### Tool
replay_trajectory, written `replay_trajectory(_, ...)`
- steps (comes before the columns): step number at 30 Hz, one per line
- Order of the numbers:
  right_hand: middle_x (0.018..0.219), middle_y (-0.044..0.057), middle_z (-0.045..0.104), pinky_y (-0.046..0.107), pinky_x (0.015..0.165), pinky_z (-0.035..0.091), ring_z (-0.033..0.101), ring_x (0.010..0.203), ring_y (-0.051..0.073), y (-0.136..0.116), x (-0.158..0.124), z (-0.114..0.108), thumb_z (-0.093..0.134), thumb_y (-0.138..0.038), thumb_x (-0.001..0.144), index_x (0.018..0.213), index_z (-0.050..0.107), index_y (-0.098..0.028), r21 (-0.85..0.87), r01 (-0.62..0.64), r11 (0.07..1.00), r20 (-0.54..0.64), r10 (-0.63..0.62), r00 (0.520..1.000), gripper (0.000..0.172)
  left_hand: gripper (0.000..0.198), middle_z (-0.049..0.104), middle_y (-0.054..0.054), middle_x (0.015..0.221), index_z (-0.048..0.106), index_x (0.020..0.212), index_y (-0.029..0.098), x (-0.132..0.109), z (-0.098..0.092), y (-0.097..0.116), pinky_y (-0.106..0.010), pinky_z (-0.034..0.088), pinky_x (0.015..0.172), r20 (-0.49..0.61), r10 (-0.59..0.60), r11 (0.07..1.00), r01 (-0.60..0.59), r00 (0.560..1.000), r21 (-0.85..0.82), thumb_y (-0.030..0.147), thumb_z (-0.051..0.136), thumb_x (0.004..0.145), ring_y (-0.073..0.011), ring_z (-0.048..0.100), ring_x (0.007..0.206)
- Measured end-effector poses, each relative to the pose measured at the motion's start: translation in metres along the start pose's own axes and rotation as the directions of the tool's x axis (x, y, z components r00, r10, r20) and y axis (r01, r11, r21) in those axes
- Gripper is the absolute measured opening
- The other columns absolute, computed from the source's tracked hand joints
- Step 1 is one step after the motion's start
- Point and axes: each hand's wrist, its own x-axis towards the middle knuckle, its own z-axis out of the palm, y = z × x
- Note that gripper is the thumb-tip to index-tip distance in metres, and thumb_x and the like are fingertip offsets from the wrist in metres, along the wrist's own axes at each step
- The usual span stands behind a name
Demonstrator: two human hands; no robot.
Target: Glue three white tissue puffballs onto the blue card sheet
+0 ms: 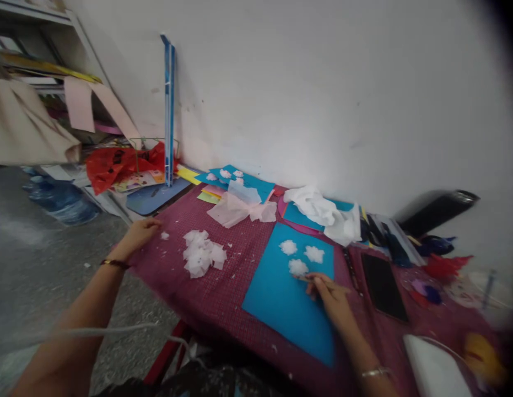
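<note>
A blue sheet (287, 303) lies on the maroon cloth of the table (235, 298), with three white fluffy paper clumps near its far end. My right hand (325, 291) is closed on a thin wooden stick (333, 284), whose tip touches the nearest clump (298, 268). At the table's left edge is my left hand (145, 231), its fingers curled together; whether they hold anything is too small to tell. A small white scrap (164, 235) lies just beside it. Between the hands sits a loose pile of white tissue pieces (201, 253).
Behind are pale tissue sheets (237, 207), another blue sheet with clumps (254, 184) and crumpled white tissue (314, 205). A dark phone (384, 286) and black cylinder (436, 212) stand right. A red bag (115, 165) and water bottle (60, 198) are left.
</note>
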Motion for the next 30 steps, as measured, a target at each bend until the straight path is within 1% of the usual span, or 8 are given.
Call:
replay_trajectory(6,0.055,-0.002,0.057,0.027,0.051,0.042,0.052,0.05,0.015,-0.003,-0.001,0.002,0.054,-0.051,0.088,0.079,0.061,-0.019,0.179,0.076,0.981,-0.155,-0.048,0.987,0.034,0.028,0.057,0.005,0.063,0.065,0.101,0.026,-0.042,0.019,0.073,-0.022,0.033,0.054,-0.15,0.38,0.921,-0.36,0.913,0.146,0.041,0.053,0.081,-0.0148,0.049,0.057)
replay_trajectory(9,0.053,-0.004,0.055,0.026,0.048,0.04,0.05,0.047,0.014,0.0,0.002,-0.002,0.052,-0.048,0.089,0.08,0.058,-0.021,0.228,0.127,0.965,-0.267,-0.064,0.962,0.03,0.027,0.066,0.002,0.077,0.065,0.101,0.023,-0.083,0.061,0.141,-0.022,0.04,0.063,0.103,0.537,0.842,-0.527,0.837,-0.113,0.04,0.054,0.083,-0.0153,0.056,0.067)
replay_trajectory(11,0.059,-0.003,0.059,0.026,0.05,0.042,0.052,0.05,0.014,0.0,0.002,-0.004,0.053,-0.047,0.089,0.084,0.058,-0.021,0.214,0.162,0.963,-0.309,-0.091,0.947,0.027,0.025,0.068,-0.001,0.084,0.067,0.092,0.02,-0.111,0.098,0.185,-0.023,0.043,0.07,0.307,0.634,0.772,-0.552,0.71,-0.316,0.04,0.053,0.085,-0.0174,0.059,0.076)
replay_trajectory(14,0.079,0.001,0.067,0.03,0.061,0.049,0.058,0.06,0.015,-0.005,-0.004,-0.004,0.052,-0.044,0.091,0.096,0.061,-0.021,0.133,0.224,0.965,-0.306,-0.175,0.936,0.025,0.031,0.066,-0.002,0.074,0.069,0.088,0.018,-0.148,0.157,0.229,-0.024,0.041,0.06,0.529,0.657,0.749,-0.387,0.538,-0.537,0.046,0.056,0.083,-0.016,0.056,0.066)
replay_trajectory(18,0.08,0.002,0.066,0.03,0.061,0.05,0.061,0.064,0.016,-0.014,-0.016,0.004,0.046,-0.042,0.095,0.103,0.064,-0.023,0.062,0.298,0.953,-0.179,-0.283,0.942,0.027,0.05,0.063,-0.004,0.072,0.064,0.096,0.016,-0.186,0.22,0.252,-0.023,0.03,0.044,0.728,0.523,0.743,0.183,0.443,-0.644,0.062,0.045,0.086,-0.0131,0.049,0.053)
replay_trajectory(22,0.094,0.006,0.068,0.032,0.073,0.053,0.065,0.082,0.018,-0.019,-0.02,0.013,0.041,-0.036,0.097,0.105,0.064,-0.023,-0.054,0.418,0.907,-0.082,-0.421,0.903,0.028,0.046,0.064,-0.005,0.076,0.062,0.083,0.016,-0.201,0.251,0.258,-0.024,0.045,0.059,0.755,0.448,0.54,0.528,0.479,-0.655,0.061,0.053,0.083,-0.0153,0.058,0.068)
replay_trajectory(26,0.117,0.008,0.065,0.037,0.093,0.049,0.06,0.108,0.021,-0.024,-0.022,0.009,0.05,-0.025,0.092,0.116,0.061,-0.023,-0.169,0.497,0.851,-0.006,-0.506,0.863,0.027,0.041,0.069,-0.008,0.085,0.065,0.088,0.012,-0.186,0.252,0.262,-0.027,0.05,0.076,0.727,0.455,0.427,0.59,0.515,-0.685,0.053,0.062,0.081,-0.0178,0.064,0.081)
replay_trajectory(30,0.103,0.005,0.067,0.037,0.085,0.053,0.064,0.092,0.019,-0.034,-0.034,-0.002,0.053,-0.027,0.093,0.121,0.058,-0.024,-0.133,0.431,0.892,-0.083,-0.443,0.892,0.029,0.041,0.063,-0.001,0.065,0.061,0.079,0.014,-0.153,0.238,0.259,-0.026,0.05,0.063,0.556,0.428,0.34,0.443,0.712,-0.829,0.056,0.062,0.08,-0.0141,0.06,0.061)
